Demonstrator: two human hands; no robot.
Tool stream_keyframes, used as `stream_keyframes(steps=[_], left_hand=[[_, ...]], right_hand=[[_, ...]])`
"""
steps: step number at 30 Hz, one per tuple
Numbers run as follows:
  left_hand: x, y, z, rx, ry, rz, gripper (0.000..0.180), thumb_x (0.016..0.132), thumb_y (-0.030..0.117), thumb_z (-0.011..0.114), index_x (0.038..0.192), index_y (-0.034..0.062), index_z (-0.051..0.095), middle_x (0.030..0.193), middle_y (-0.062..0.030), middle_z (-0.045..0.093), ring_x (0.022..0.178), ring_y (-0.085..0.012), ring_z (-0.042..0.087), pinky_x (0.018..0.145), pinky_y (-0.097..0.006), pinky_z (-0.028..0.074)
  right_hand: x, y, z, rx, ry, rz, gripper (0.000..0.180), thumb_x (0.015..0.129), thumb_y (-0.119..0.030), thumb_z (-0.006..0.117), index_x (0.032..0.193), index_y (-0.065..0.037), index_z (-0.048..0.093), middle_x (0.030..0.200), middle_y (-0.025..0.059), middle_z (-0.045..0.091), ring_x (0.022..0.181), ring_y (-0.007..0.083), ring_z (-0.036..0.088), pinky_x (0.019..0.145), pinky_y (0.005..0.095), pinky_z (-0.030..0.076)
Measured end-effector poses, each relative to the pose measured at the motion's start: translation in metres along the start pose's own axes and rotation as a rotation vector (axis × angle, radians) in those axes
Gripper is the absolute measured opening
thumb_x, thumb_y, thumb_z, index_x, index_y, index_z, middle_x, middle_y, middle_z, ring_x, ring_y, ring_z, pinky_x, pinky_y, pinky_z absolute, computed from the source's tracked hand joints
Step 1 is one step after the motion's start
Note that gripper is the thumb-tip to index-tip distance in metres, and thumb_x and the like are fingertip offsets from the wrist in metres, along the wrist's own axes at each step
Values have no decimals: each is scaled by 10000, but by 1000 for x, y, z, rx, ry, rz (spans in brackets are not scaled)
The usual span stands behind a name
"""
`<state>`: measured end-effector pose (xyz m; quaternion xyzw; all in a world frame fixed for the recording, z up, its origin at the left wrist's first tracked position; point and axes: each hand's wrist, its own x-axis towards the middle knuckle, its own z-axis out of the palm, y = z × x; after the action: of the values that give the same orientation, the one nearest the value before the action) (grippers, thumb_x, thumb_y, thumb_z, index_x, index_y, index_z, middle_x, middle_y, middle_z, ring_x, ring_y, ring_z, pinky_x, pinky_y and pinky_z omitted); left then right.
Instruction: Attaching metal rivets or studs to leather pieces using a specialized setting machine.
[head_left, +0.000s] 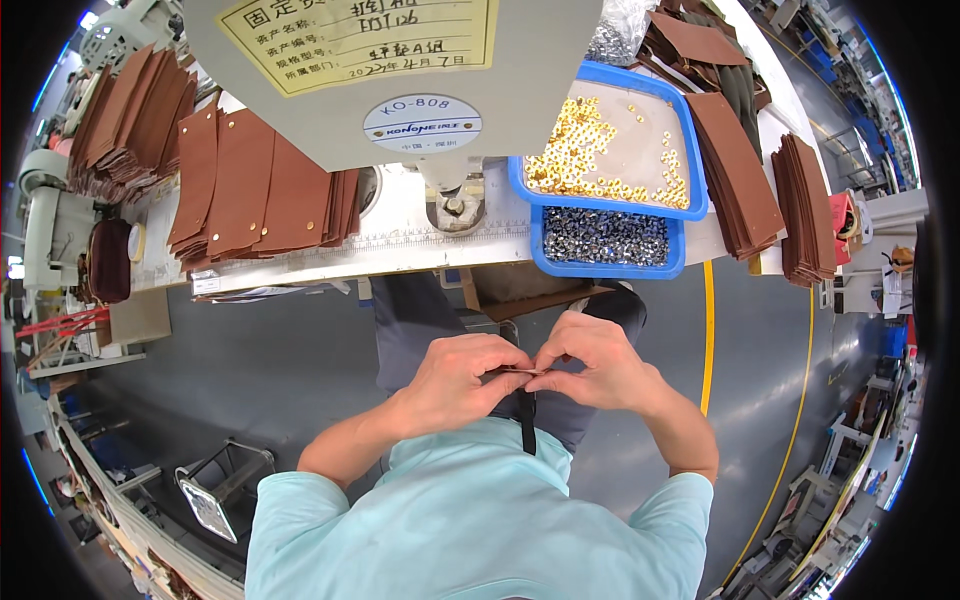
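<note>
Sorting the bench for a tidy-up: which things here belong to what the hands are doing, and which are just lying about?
In hand:
left hand and right hand pinching a small brown piece
blue tray of gold rivets
press machine

Lying about:
stack of brown leather pieces
metal stand on the floor

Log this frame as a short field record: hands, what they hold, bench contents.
left hand: pinching one end of a thin brown strip, fingers closed
right hand: pinching the other end, close above the lap
blue tray: gold-coloured rivets
lower blue tray: silver-coloured rivets
bench left: brown leather pieces fanned out
bench right: more brown stacks
machine head: above the bench centre
</note>
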<state>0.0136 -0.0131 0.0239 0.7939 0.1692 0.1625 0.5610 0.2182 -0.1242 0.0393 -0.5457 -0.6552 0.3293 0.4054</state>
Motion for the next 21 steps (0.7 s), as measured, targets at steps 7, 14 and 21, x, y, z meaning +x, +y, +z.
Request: stream_keyframes(steps=[7, 14, 21], left_hand=[[9, 11, 6, -27, 105, -100, 265, 868, 256, 802, 1027, 52, 745, 943, -77, 730, 760, -266, 697, 674, -371, 544], [26, -3, -10, 213, -143, -70, 355, 842, 332, 826, 1047, 53, 746, 887, -81, 740, 792, -279, 707, 678, -387, 538], [0, -25, -34, -515, 114, -176, 302, 866, 80, 812, 1149, 7, 733, 986, -44, 760, 903, -91, 689, 807, -286, 561]], right_hand=[[-6, 6, 15, 45, 97, 67, 246, 748, 55, 805, 910, -46, 650, 829, 68, 635, 786, 245, 630, 623, 361, 533], [-5, 24, 29, 150, 252, 110, 264, 759, 106, 763, 908, -41, 602, 878, 79, 627, 782, 189, 650, 646, 298, 553], [6, 17, 22, 700, 753, 196, 414, 834, 96, 786, 1184, -9, 593, 898, 19, 641, 798, 81, 607, 729, 230, 513]])
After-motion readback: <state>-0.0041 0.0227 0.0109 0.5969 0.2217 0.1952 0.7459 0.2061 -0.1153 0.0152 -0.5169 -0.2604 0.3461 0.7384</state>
